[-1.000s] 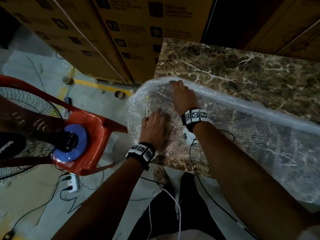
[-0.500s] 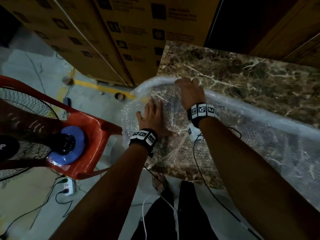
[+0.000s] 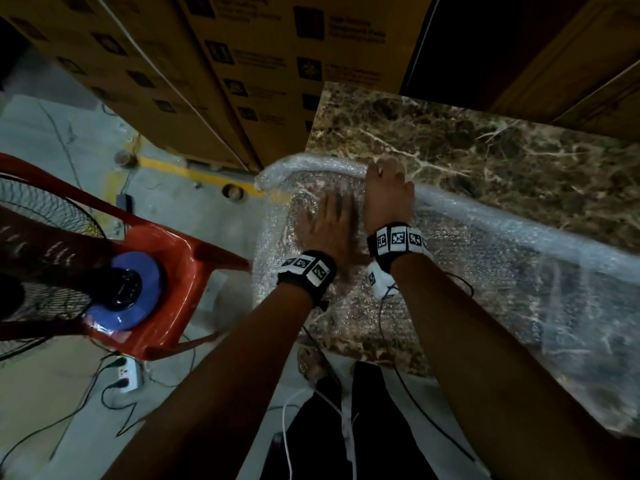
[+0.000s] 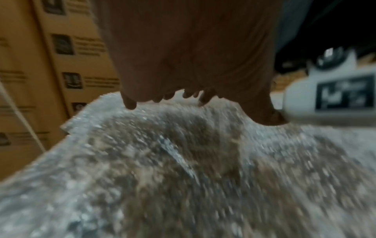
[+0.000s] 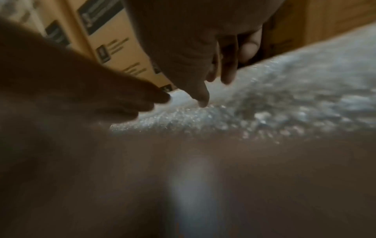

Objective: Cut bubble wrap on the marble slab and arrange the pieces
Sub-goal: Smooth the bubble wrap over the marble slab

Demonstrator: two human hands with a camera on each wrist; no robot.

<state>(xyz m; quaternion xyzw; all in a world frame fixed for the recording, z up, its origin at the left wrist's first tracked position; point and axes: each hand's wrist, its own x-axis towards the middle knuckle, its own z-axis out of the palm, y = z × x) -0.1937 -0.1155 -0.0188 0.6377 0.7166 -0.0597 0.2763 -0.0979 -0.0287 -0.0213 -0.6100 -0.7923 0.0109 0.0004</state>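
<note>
The bubble wrap (image 3: 467,258) lies spread on the marble slab (image 3: 485,150). The left hand (image 3: 329,223) presses flat on it, fingers straight. The right hand (image 3: 388,192) rests on the rolled far edge, fingers bent over it a little.

Stacked cardboard boxes (image 3: 221,74) with printed labels stand upper left, a white strap running down them. On the grey floor (image 3: 52,140), a yellow line (image 3: 194,173) at the boxes' foot. A red plastic chair (image 3: 166,271) sits lower left; on it a fan (image 3: 45,271) with wire grille and blue base. A white power strip (image 3: 126,374) and dark cables lie below the chair. Wooden panelling (image 3: 568,64) upper right.
</note>
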